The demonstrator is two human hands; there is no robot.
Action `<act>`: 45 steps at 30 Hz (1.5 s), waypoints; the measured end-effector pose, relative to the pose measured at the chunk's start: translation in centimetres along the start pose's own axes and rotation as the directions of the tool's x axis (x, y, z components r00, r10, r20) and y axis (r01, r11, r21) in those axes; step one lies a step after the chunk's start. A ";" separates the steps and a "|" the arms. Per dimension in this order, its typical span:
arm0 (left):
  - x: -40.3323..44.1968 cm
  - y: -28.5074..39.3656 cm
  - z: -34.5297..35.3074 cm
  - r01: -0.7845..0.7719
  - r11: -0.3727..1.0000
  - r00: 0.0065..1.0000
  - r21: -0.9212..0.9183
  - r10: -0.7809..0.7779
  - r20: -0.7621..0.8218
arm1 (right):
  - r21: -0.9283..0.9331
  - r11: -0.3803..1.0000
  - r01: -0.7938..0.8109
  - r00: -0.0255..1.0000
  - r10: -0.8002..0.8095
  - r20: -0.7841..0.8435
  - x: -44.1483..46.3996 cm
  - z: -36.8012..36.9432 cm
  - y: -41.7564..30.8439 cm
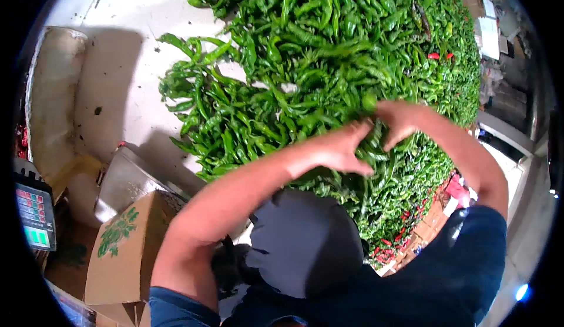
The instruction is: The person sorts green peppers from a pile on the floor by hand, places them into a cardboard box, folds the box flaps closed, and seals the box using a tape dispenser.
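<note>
Many long green peppers (329, 45) lie in a wide, loose heap. My left hand (346, 148) reaches over the heap from the left, thumb and fingers apart, with nothing clearly held. Facing it, close to its fingertips, is my right hand (399, 121), also with thumb and fingers apart and slightly blurred. Peppers show in the gap between both hands. A blurred green pepper (369, 101) is beside the right fingertips; whether it is touched is unclear.
At the lower left are an open cardboard box (120, 256), a pale container (126, 180) and a digital scale (36, 215). A dark cap (302, 242) fills the lower middle. Red peppers (385, 250) lie near the heap's lower edge.
</note>
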State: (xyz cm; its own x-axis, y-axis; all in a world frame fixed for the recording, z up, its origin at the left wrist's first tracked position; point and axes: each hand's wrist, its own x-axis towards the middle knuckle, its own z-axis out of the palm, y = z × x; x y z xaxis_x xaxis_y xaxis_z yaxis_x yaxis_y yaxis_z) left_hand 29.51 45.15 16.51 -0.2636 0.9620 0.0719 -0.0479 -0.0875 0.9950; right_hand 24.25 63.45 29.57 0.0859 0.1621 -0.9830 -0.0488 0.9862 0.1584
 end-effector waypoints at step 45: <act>-2.6 -0.5 -11.0 0.356 0.912 0.923 0.204 -0.309 -0.229 | -0.515 0.853 0.085 0.977 -0.172 -0.124 3.0 -7.9 -7.7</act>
State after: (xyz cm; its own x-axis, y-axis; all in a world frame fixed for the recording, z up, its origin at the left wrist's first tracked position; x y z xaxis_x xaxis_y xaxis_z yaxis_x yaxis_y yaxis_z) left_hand 19.61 39.89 15.08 -0.4493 0.8555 -0.2573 0.0587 0.3157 0.9470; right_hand 17.07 56.09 24.70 -0.0313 -0.0155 -0.9994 -0.5471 0.8370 0.0042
